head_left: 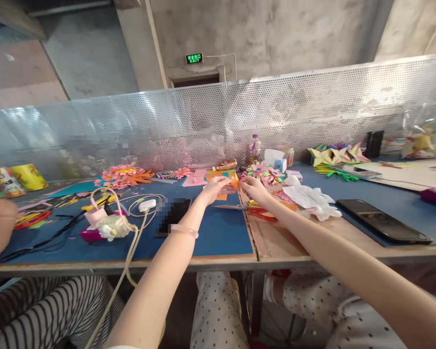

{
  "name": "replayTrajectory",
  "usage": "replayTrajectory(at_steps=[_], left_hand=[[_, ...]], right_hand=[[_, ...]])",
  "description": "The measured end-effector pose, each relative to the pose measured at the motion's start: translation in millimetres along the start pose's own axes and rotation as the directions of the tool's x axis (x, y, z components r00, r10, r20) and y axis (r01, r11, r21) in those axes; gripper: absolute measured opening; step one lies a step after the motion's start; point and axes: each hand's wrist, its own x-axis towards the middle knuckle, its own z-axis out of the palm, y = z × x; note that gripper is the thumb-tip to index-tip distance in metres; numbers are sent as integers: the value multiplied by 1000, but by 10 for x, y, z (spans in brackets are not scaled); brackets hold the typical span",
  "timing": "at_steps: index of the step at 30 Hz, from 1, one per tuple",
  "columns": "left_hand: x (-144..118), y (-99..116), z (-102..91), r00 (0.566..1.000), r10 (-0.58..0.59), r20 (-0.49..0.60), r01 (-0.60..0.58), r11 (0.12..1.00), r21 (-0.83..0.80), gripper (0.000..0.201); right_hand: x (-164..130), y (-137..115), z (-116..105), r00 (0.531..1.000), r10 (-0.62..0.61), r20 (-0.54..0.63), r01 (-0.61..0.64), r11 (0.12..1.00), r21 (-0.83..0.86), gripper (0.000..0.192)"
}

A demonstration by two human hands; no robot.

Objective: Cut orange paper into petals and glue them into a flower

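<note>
Over the middle of the table, a small piece of orange paper [235,181] is raised between my two hands. My left hand [216,189] pinches it from the left, its fingertips closed at the paper's edge. From the right, my right hand [254,189] has its fingers bent together at the paper's other side. Scissors with orange handles [262,214] lie under my right wrist, blades pointing left. Sheets of pink paper [198,178] lie just beyond my left hand. Behind my right hand are paper flowers [263,172] in pink and green.
A black phone [174,218] and a white charger [147,205] with cables lie at left. Crumpled white plastic [310,196] and a larger phone [381,220] are at right. A perforated metal screen [294,111] stands behind. Another person's arm [0,218] reaches in at far left.
</note>
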Motion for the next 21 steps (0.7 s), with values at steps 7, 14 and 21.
replayTrajectory(at_steps=[7,14,21], left_hand=[[-54,28,11,999,41,6,-41,999,4,27],[-47,32,10,981,164,-107,-161,986,32,21],[-80,90,11,973,175,-150,-170,984,43,20]], right_hand=[[-2,17,-4,1000,-11,7,10,998,56,15],[-54,-62,-17,997,12,76,-19,996,86,18],[-68,-72,-27,991,4,133,-24,989,146,20]])
